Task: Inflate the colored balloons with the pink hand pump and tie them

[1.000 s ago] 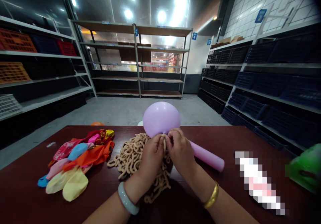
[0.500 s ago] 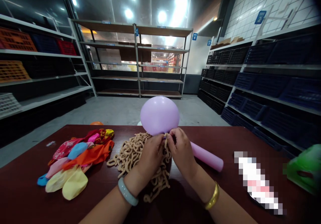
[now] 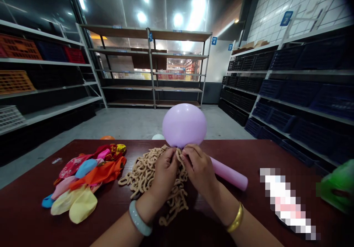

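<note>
A round, inflated light purple balloon (image 3: pixel 184 124) stands above the table's far edge, its neck pointing down between my hands. My left hand (image 3: pixel 166 169) is closed in a pinch at the neck, which is mostly hidden by the fingers. Opposite it, my right hand (image 3: pixel 199 167) is closed with thumb and fingertips on a tan cord strand by the neck. The strand comes from a tangled heap of soft tan cord (image 3: pixel 143 169) under and left of my hands. A pink tube (image 3: pixel 231 173) lies behind my right wrist.
Deflated balloons in several colours (image 3: pixel 88 180) lie on the left of the dark red table (image 3: pixel 110 226). At right are a pixelated object (image 3: pixel 287 202) and a green item (image 3: pixel 339 188). Shelves with crates (image 3: pixel 293 92) stand beyond, and orange and white round things show past the edge.
The balloon has swung right, tilting over my right hand. A tan strand now shows more clearly between my fingertips, and my right fingers are folded closer around the neck.
</note>
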Tool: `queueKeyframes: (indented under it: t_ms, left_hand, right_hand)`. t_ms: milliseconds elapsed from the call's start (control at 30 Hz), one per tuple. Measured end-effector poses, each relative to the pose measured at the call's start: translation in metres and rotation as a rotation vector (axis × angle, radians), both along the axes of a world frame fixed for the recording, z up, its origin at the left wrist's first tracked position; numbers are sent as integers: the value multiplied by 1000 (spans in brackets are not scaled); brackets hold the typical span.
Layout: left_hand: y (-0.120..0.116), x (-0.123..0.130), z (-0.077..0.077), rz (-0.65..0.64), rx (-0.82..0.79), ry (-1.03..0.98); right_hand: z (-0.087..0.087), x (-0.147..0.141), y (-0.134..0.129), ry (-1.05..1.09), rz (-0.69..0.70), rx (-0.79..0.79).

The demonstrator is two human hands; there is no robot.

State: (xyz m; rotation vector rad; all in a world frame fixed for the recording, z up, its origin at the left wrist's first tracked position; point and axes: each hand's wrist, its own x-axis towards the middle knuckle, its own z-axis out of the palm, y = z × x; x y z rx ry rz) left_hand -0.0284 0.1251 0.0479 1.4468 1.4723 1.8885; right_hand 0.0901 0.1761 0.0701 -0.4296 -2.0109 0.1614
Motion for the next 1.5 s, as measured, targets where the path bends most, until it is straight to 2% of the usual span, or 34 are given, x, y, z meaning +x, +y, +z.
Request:
queueKeyframes:
  t_ms: [100,167,267,400,467,667,900,1167,1267,1433,1500]
  left_hand:
    - [0,2,0,-25,-10,-94]
    - [-2,4,1,-38,-4,-95]
    - [-5,5,2,-33,22,-39]
    - [-8,4,4,2,45,77]
    - [-8,4,4,10,52,120]
    - [-7,0,-1,44,64,171]
    - [-6,-3,-3,68,46,218]
    - [-7,-9,-3,117,61,281]
    - [-8,-11,-1,113,69,330]
    - [-7,-10,2,108,49,356]
    - [-7,-8,2,108,32,335]
  right_hand:
    - [-3,1,1,-32,-5,49]
    - [-5,1,3,7,17,10]
    - [-4,1,5,93,73,-138]
    - [2,4,6,162,219,-451]
    - [5,6,8,164,283,-545]
    - [13,11,12,109,356,-412]
    - [9,7,13,137,329,-473]
    - [10,6,8,149,320,-452]
    - [9,6,10,164,327,-613]
    - [8,4,10,297,486,-1066]
    - [7,2,7,356,495,-1114]
